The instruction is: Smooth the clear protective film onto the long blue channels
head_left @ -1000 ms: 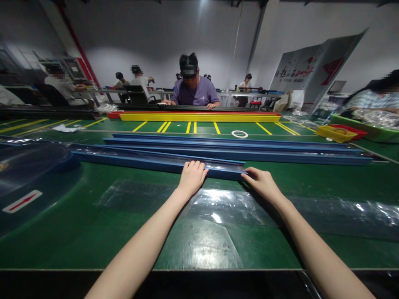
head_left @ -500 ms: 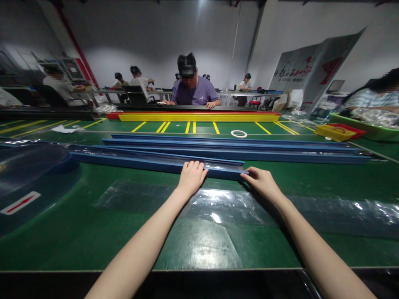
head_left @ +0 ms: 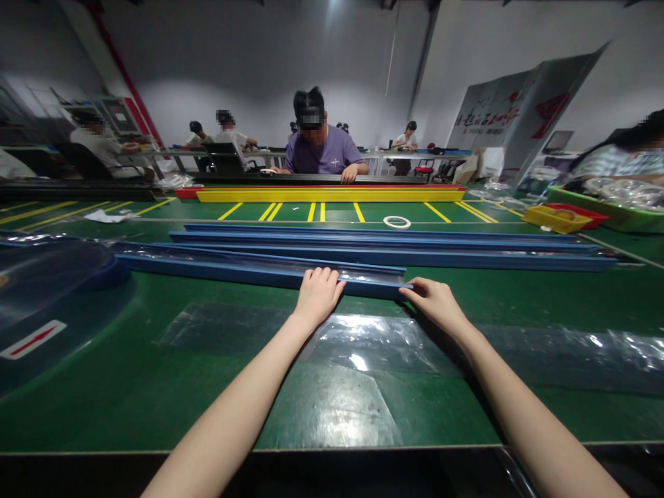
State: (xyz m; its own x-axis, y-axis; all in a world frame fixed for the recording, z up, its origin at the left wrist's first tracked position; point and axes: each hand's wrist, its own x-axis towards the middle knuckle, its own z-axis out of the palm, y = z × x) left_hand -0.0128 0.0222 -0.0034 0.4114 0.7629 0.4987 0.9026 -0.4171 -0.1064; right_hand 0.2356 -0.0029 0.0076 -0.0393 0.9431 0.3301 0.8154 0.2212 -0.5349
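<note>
A long blue channel [head_left: 233, 270] lies slightly slanted across the green table [head_left: 171, 408], with clear film inside it. My left hand [head_left: 318, 296] grips its near wall close to the right end, fingers over the edge. At the right end tip, my right hand [head_left: 433, 301] pinches the corner between thumb and fingers. Behind it lie more blue channels [head_left: 467, 259]. A flat strip of clear film [head_left: 373, 342] rests on the table below both hands.
A clear film roll [head_left: 52, 290] with a red arrow label is at the left. Farther back are a tape ring [head_left: 397, 222], a yellow bar [head_left: 332, 197], yellow trays [head_left: 557, 218] and a green basin [head_left: 622, 216]. A person [head_left: 324, 149] sits opposite.
Both my hands keep their places on the blue channel. The hand of the person opposite has shifted slightly.
</note>
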